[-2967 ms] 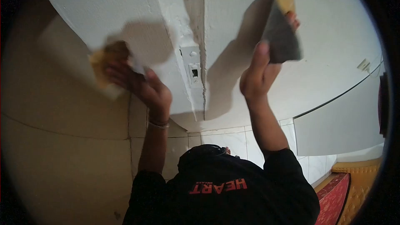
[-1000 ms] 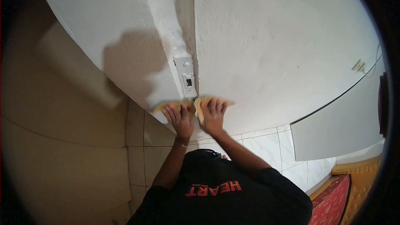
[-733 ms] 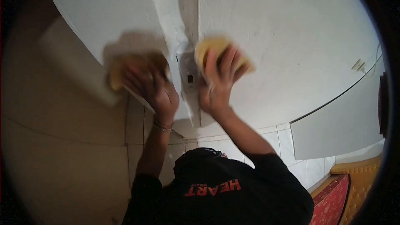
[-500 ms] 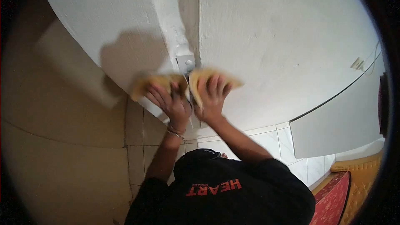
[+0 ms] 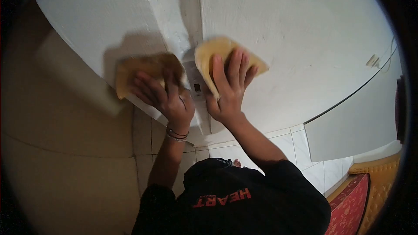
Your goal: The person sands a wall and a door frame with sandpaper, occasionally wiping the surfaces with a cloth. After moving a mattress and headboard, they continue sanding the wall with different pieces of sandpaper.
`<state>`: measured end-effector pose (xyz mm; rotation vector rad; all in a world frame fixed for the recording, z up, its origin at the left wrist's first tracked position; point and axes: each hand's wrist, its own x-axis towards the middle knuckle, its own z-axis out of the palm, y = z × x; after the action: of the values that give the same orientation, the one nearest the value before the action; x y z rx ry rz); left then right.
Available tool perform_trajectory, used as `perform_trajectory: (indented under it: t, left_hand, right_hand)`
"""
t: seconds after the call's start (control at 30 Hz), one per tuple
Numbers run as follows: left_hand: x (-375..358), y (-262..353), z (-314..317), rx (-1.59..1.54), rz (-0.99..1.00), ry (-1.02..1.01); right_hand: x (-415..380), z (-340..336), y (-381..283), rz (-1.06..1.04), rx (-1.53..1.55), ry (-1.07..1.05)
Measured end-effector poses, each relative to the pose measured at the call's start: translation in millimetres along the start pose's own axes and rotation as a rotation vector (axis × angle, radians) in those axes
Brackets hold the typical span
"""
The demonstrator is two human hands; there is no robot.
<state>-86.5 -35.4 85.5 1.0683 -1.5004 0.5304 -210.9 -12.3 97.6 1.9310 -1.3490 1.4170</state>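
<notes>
My left hand (image 5: 167, 100) presses a yellow cloth (image 5: 126, 67) against the white surface left of the corner, its fingers bent over the cloth. Level with it, my right hand (image 5: 230, 89) holds a second yellow cloth (image 5: 222, 45) against the white surface to the right, thumb underneath and fingers on top. The right cloth's lower left edge curls up. Between the hands, a metal strike plate (image 5: 197, 88) with a dark slot shows in the white upright. The parts of the surface under both cloths are hidden.
At the right, a white plug with a cord (image 5: 373, 61) is on the wall above a grey panel (image 5: 352, 126). A padded yellow piece of furniture (image 5: 383, 182) and red patterned fabric (image 5: 350, 204) lie lower right. White floor tiles (image 5: 283, 146) show below.
Both hands have slid upward with their cloths and moved apart. The left hand went leftward, the right hand slightly rightward, uncovering the lower part of the strike plate.
</notes>
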Motion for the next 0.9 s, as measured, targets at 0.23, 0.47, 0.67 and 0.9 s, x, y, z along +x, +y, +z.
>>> perform_trajectory:
  t: [0.23,0.47,0.67,0.9]
  left_hand:
    - [-232,-67,34,0.171,-0.011,-0.37]
    - [-30,-23,-7,0.108,0.015,-0.018]
    - [-39,-28,15,-0.213,-0.491,-0.022]
    - [-144,-36,14,0.115,-0.111,-0.163]
  right_hand:
    - [-200,71,51,0.174,-0.052,-0.514]
    - [-34,15,10,0.055,-0.024,0.004]
    - [-30,29,18,-0.046,-0.193,0.115]
    - [-177,66,47,-0.002,-0.095,-0.28]
